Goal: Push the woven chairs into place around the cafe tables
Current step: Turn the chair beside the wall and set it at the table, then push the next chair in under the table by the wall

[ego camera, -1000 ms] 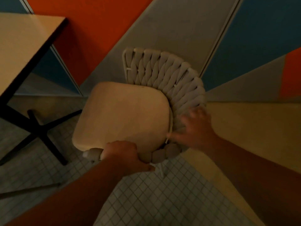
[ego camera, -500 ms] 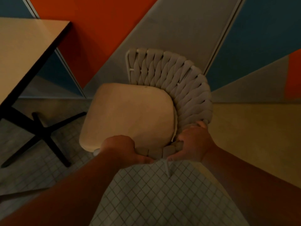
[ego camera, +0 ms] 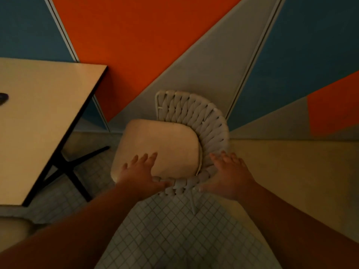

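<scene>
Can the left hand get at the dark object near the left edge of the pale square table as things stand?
Probably yes. The left hand lies open on the beige seat cushion, holding nothing, and bare tabletop lies between it and the dark object on the pale square table; the distance may demand a lean.

Chair (ego camera: pixel 194 117) of thick woven cord, smooth matt cushion (ego camera: pixel 165 144)

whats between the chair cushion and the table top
In the head view, only floor and the table's black cross base lie between the seat cushion and the table top.
</scene>
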`<act>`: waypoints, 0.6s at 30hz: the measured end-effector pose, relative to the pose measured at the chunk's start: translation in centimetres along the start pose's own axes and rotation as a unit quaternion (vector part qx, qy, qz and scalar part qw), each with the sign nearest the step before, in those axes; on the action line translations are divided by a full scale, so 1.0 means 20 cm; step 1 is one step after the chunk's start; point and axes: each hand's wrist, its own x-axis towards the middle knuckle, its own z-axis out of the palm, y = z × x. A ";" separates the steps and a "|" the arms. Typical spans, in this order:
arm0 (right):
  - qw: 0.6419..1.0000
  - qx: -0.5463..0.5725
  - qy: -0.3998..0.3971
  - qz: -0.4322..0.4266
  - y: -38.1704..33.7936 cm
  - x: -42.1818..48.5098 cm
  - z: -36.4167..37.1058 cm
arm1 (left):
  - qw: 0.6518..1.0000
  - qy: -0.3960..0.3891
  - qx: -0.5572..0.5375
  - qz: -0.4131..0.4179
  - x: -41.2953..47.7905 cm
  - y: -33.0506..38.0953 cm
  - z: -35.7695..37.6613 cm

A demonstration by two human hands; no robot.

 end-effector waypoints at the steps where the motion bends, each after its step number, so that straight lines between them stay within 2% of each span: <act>1: 1.000 0.009 0.007 0.005 0.00 -0.07 -0.06 | 1.000 0.010 -0.019 -0.008 -0.07 0.00 -0.06; 5: 1.000 0.002 0.008 0.015 0.02 -0.29 -0.24 | 1.000 0.013 0.003 -0.007 -0.22 0.01 -0.23; 11: 0.998 0.021 0.057 0.002 0.16 -0.31 -0.43 | 0.998 0.030 0.046 0.020 -0.16 0.22 -0.41; 14: 0.997 0.012 0.077 -0.028 0.33 -0.27 -0.49 | 0.998 0.045 0.034 0.018 -0.09 0.38 -0.40; 18: 0.994 -0.017 0.088 -0.069 0.65 -0.17 -0.67 | 0.997 0.069 0.006 -0.028 -0.04 0.65 -0.35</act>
